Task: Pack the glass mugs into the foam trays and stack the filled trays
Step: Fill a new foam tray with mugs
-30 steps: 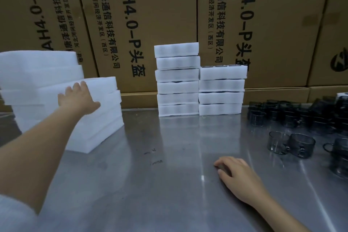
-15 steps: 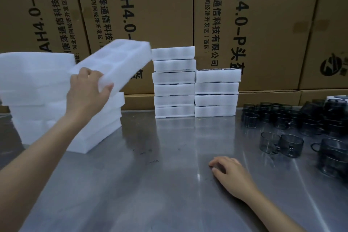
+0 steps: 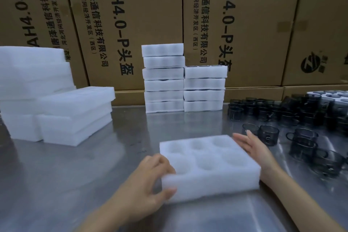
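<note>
Steel table (image 3: 75,165) before printed cardboard cartons (image 3: 143,15).

Not much to the person here tbh, just two arms. Left hand (image 3: 150,181), at the tray's (image 3: 207,181) near-left corner, is bare, with slim fingers and a plain, short-looking thumbnail. The left forearm (image 3: 113,213) nearer than the tray is bare skin all the way to the picture's edge. Right hand (image 3: 252,150), on the tray's right side, is bare too, with long, slender fingers and plain nails. The right forearm (image 3: 301,203) is bare as well, and slim. Finer detail is too blurry to tell.
</note>
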The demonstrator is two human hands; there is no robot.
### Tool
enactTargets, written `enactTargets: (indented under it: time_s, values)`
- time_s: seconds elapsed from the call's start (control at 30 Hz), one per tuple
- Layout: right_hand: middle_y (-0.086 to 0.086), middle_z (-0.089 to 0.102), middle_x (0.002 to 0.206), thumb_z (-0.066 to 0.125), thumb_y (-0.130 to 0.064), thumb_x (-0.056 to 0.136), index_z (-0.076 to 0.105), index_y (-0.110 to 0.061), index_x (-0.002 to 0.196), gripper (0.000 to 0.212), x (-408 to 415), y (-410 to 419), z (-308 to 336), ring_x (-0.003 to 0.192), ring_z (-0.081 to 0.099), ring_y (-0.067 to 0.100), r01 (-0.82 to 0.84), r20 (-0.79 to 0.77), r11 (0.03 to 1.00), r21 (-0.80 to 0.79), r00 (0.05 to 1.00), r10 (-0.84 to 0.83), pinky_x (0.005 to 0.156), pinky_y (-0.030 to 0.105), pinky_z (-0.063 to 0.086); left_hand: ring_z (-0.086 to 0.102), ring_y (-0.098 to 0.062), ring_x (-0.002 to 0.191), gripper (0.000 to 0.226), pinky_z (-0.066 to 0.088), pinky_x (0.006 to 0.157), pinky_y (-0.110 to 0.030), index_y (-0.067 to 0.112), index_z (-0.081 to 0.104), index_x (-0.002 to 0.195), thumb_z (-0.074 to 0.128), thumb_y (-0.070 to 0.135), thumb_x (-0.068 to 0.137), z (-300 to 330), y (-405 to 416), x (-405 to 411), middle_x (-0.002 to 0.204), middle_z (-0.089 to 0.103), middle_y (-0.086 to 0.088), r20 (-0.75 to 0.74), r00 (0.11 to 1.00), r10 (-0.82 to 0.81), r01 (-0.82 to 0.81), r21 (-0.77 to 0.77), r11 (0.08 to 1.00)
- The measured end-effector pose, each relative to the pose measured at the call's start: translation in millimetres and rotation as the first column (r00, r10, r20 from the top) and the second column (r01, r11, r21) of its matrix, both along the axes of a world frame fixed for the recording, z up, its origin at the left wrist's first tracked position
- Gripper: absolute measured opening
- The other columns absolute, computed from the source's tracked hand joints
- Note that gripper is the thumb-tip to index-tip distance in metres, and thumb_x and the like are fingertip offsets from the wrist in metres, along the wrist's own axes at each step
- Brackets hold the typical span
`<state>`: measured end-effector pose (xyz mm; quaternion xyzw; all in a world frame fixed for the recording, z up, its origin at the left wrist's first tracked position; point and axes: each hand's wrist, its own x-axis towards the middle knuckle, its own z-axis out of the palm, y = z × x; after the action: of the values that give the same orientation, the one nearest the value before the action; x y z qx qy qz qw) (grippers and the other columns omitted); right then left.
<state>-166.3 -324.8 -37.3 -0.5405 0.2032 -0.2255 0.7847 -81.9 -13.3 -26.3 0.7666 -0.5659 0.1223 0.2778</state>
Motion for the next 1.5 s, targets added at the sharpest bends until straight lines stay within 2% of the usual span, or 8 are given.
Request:
enactTargets:
  time_s: [0.2, 0.4, 0.53, 0.67, 0.9, 1.1, 1.3, 1.5]
  values:
    - [0.005, 0.069, 0.086, 0.052, -0.017, 0.095, 0.067, -0.006, 0.105, 0.021, -3.3, -2.5, -1.9, 0.079, 0.063, 0.017, 0.179, 0.014, 0.967, -0.18, 0.984, -0.179, 0.07, 0.026, 0.049, 0.035, -0.001, 0.101, 0.039, 0.042, 0.084, -0.024, 0.034, 0.052, 0.101, 0.038, 0.067, 0.085, -11.0, -16.1, -0.4, 0.104, 0.041, 0.025, 0.025, 0.998, 0.06, -0.062, 0.067, 0.996]
    - [-0.007, 0.059, 0.074, 0.046, -0.027, 0.097, 0.042, -0.023, 0.136, 0.04, -3.5, -24.7, -16.5, 0.073, 0.057, 0.018, 0.284, -0.052, 0.446, -0.849, 0.795, -0.605, 0.062, 0.033, 0.044, 0.039, -0.006, 0.088, 0.04, 0.04, 0.076, -0.026, 0.025, 0.055, 0.083, 0.035, 0.06, 0.087, -12.0, -38.3, -2.1, 0.09, 0.047, 0.018, -0.015, 0.997, 0.08, -0.08, -0.057, 0.995]
    - [0.005, 0.067, 0.086, 0.041, -0.04, 0.098, 0.026, -0.028, 0.145, 0.051, 1.3, -40.9, -15.0, 0.084, 0.061, 0.029, 0.057, -0.197, 0.332, -0.941, 0.707, -0.679, 0.069, 0.038, 0.051, 0.04, -0.006, 0.085, 0.036, 0.045, 0.068, -0.031, 0.023, 0.054, 0.083, 0.038, 0.055, 0.089, -19.7, -37.7, -2.7, 0.089, 0.048, 0.02, 0.065, 0.99, 0.124, -0.116, -0.114, 0.987]
    - [0.005, 0.065, 0.093, 0.048, -0.039, 0.095, 0.043, -0.025, 0.123, 0.032, 4.3, -45.9, -14.3, 0.082, 0.06, 0.031, 0.003, -0.145, 0.196, -0.981, 0.661, -0.736, 0.064, 0.034, 0.047, 0.041, -0.006, 0.085, 0.034, 0.046, 0.065, -0.031, 0.022, 0.054, 0.084, 0.042, 0.054, 0.089, -19.3, -36.3, -2.7, 0.091, 0.05, 0.018, 0.099, 0.986, 0.136, -0.124, -0.123, 0.985]
    - [0.006, 0.044, 0.101, 0.054, -0.028, 0.09, 0.051, -0.018, 0.104, 0.018, 3.2, -38.8, -13.0, 0.081, 0.045, 0.024, -0.045, -0.096, 0.089, -0.995, 0.673, -0.734, 0.063, 0.031, 0.034, 0.049, -0.01, 0.086, 0.033, 0.048, 0.066, -0.031, 0.021, 0.058, 0.085, 0.045, 0.051, 0.088, -17.8, -36.9, 0.1, 0.094, 0.056, 0.016, 0.164, 0.979, 0.122, -0.102, -0.129, 0.986]
    - [0.006, 0.065, 0.087, 0.05, -0.032, 0.095, 0.057, -0.02, 0.102, 0.016, 0.9, -36.8, -5.0, 0.076, 0.057, 0.028, -0.032, -0.069, 0.064, -0.997, 0.673, -0.736, 0.061, 0.031, 0.04, 0.053, -0.009, 0.087, 0.029, 0.05, 0.062, -0.028, 0.025, 0.06, 0.088, 0.047, 0.051, 0.088, -17.4, -35.8, -2.4, 0.095, 0.058, 0.018, 0.215, 0.969, 0.12, -0.093, -0.13, 0.987]
    - [-0.012, 0.061, 0.072, 0.059, -0.032, 0.089, 0.057, -0.026, 0.085, 0.007, -1.9, 7.6, 52.4, 0.069, 0.056, 0.016, 0.372, 0.301, 0.08, -0.925, 0.844, -0.444, 0.057, 0.032, 0.045, 0.058, -0.014, 0.083, 0.029, 0.051, 0.06, -0.03, 0.022, 0.062, 0.086, 0.049, 0.048, 0.088, -14.7, -38.9, -4.7, 0.093, 0.061, 0.014, 0.263, 0.96, 0.092, -0.06, -0.127, 0.99]
    - [-0.016, 0.053, 0.075, 0.058, -0.037, 0.088, 0.057, -0.031, 0.086, 0.006, 8.3, 81.4, 56.4, 0.074, 0.044, 0.005, 0.103, 0.115, -0.091, -0.991, 0.983, -0.142, 0.061, 0.028, 0.037, 0.057, -0.017, 0.081, 0.03, 0.05, 0.058, -0.032, 0.018, 0.062, 0.084, 0.05, 0.045, 0.088, -13.3, -40.1, -9.4, 0.094, 0.061, 0.011, 0.304, 0.952, 0.046, -0.015, -0.103, 0.995]
